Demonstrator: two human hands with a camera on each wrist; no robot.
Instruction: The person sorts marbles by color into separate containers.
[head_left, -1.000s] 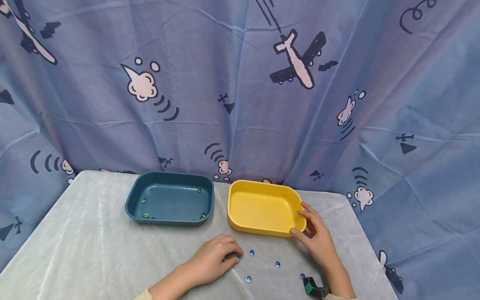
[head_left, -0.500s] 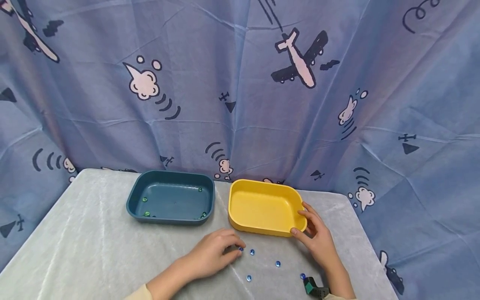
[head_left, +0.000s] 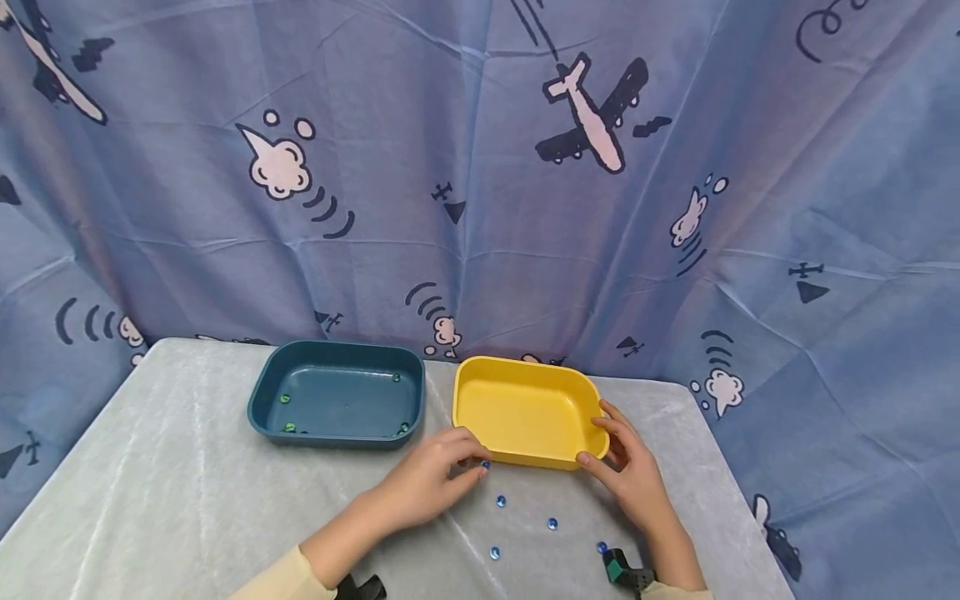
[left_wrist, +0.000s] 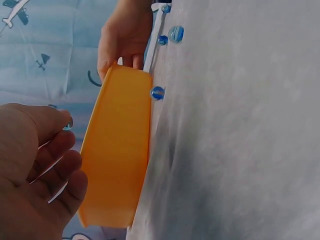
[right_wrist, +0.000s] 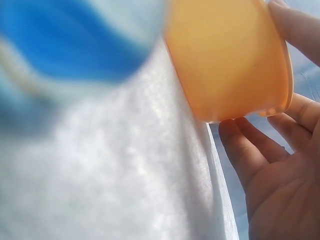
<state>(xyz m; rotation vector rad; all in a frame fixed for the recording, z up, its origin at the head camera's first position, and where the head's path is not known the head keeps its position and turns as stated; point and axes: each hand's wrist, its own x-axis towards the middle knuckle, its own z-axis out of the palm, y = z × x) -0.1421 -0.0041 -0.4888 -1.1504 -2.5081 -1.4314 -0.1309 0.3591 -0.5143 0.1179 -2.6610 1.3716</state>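
Observation:
My left hand [head_left: 423, 479] pinches a small blue marble [head_left: 486, 465] between thumb and fingertips, close in front of the yellow bin [head_left: 528, 414]. In the left wrist view the held marble [left_wrist: 68, 126] peeks out at the fingertips, beside the bin's wall. My right hand [head_left: 636, 479] grips the right end of the yellow bin, thumb on the near corner of the rim and fingers around its side. Several blue marbles [head_left: 552, 523] lie on the cloth in front of the bin. One marble [right_wrist: 75, 40] looms large and blurred in the right wrist view.
A teal bin [head_left: 348, 407] stands left of the yellow one, with several green marbles [head_left: 289, 427] inside. Pale grey cloth [head_left: 187, 500] covers the table. Behind it hangs a blue curtain [head_left: 375, 167] printed with planes and clouds.
My left hand has lifted the blue marble off the cloth and moved it away from me, toward the yellow bin's near side. My right hand keeps its grip on the bin.

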